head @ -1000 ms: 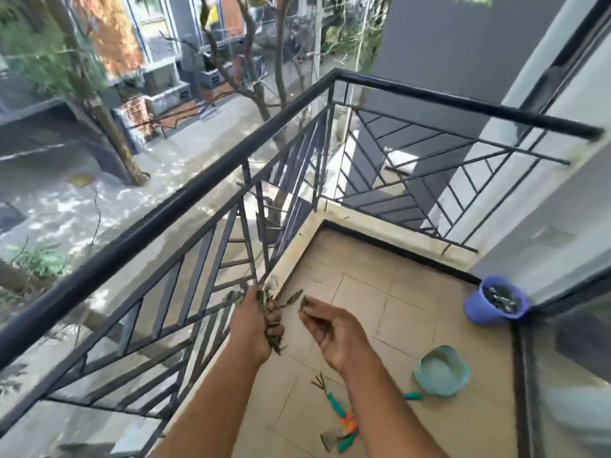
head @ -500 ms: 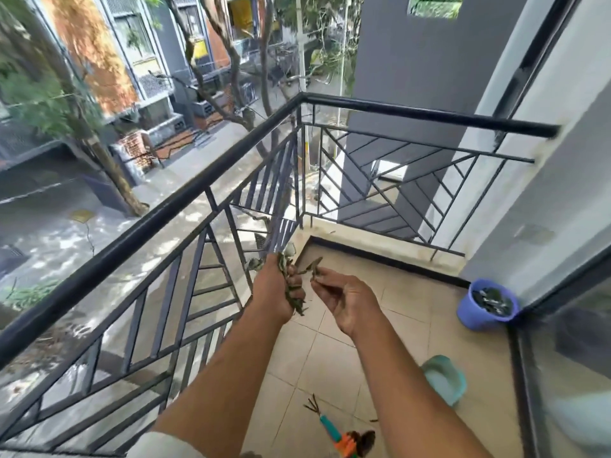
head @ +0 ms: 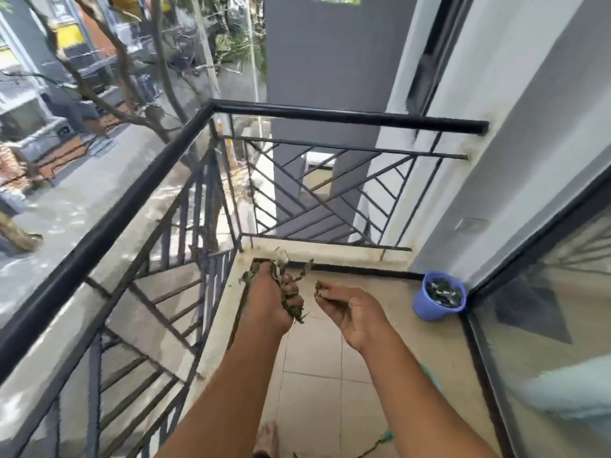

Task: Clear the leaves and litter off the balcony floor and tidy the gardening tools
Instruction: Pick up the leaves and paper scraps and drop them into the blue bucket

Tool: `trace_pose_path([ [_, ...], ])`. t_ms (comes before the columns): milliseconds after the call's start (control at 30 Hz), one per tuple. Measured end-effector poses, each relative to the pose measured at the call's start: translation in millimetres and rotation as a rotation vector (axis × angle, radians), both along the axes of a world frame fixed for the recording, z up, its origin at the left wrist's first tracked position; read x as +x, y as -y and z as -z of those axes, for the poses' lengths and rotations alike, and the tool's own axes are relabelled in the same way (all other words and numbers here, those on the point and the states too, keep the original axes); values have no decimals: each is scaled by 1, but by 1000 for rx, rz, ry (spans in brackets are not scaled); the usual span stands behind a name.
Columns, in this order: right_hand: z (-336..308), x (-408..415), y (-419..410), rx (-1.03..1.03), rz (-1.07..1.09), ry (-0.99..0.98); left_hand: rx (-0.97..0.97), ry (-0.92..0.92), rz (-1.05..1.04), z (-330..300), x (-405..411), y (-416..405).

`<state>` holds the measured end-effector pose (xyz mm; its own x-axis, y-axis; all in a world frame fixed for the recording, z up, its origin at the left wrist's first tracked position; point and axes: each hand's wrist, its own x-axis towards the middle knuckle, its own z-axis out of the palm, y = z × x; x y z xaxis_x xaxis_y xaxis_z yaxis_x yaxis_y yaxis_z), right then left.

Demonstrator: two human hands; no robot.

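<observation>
Since the earlier frame your view has advanced toward the corner, so carry on: left hand [head: 269,297] clenched around the leaves [head: 291,307], right hand [head: 347,307] pinching a scrap, release both directly over the purple bucket [head: 438,297] against the wall.

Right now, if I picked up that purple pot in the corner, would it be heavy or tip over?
Probably light: the purple pot looks like small thin plastic. It holds dark stuff, maybe leaves or soil, and soil would add weight. It may tip easily, since it already seems to lean slightly where it stands on the balcony floor by the glass door.
</observation>
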<state>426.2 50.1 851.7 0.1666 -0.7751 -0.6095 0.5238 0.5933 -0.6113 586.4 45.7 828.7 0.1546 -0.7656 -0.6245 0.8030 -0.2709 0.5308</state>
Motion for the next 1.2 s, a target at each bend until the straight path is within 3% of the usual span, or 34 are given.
trace_pose_path([
  [233, -16, -23, 94, -52, 265, 14, -15, 24, 226, -22, -20, 126],
  [600, -41, -126, 214, -125, 584, 1, -105, 85, 605, -49, -168, 288],
  [800, -43, -208, 277, -131, 708, 22, -148, 162, 701, -63, -259, 354],
  [1000, -33, -289, 329, -126, 815, 28, -113, 193, 771, -53, -340, 410],
  [1200, 11, -335, 362, -12, 923, 91, 5, 236, 867, -4, -397, 464],
])
